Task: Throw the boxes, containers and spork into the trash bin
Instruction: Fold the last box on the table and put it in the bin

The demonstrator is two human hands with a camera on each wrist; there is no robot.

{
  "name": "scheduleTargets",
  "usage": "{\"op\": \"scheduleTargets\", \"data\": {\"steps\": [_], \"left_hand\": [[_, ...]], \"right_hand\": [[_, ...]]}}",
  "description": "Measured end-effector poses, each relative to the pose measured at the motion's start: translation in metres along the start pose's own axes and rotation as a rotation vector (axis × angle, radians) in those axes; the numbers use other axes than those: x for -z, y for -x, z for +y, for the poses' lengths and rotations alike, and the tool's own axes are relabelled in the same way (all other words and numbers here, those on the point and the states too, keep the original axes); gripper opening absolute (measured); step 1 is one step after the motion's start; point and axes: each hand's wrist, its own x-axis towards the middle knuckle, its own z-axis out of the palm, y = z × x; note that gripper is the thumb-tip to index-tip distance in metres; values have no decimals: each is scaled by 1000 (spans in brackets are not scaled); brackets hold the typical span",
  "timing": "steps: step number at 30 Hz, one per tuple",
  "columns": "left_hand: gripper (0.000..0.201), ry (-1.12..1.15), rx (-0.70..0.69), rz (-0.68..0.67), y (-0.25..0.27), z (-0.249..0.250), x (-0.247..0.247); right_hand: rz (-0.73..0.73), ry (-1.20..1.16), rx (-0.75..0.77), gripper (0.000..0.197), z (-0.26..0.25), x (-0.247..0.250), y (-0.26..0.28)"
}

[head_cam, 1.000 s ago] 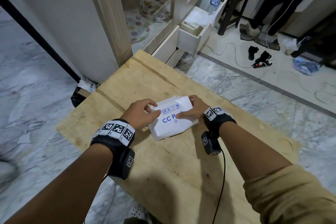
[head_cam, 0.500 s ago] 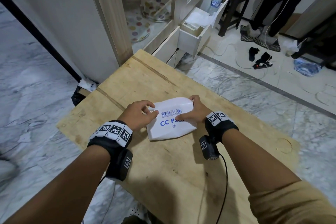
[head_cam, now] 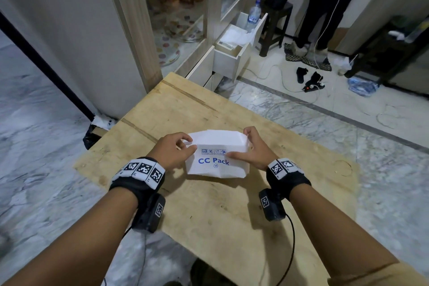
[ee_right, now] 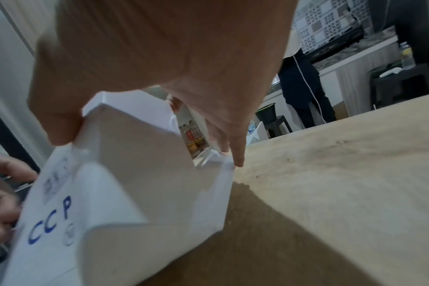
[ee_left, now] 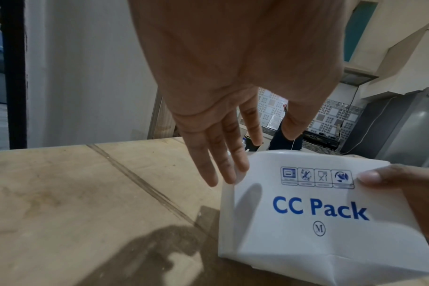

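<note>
Both hands on the white box (head_cam: 217, 146)
The left hand (head_cam: 173, 153) and the right hand (head_cam: 255, 153) each pinch one end; its back is hidden

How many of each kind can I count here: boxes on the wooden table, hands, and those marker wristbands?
White paper box printed CC Pack: 1
Bare hands on it: 2, left and right
Black wristbands with checkered markers: 2
Total: 5
</note>
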Motion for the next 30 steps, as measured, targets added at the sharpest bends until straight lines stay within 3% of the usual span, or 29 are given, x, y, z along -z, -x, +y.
{"op": "scheduleTargets", "data": {"steps": [8, 14, 19, 23, 27, 30], "left_hand": [[22, 11, -33, -66, 33, -19, -2], [53, -88, -27, -141, 40, -26, -1], [55, -85, -16, -152, 36, -22, -5], [50, -67, -28, -157, 32, -15, -10], [48, -10, 0, -188, 26, -14, -15], [47, -6, 13, -189, 20, -17, -19]], "right_hand": [[47, 136, -54, 59, 7, -44, 48], [226, 101, -84, 63, 7, -57, 65], [307, 119, -111, 68, 6, -48, 65], [295, 208, -207, 76, 15, -41, 58], [191, 194, -364, 75, 22, -29, 54], [111, 110, -363, 79, 26, -24, 51]]}}
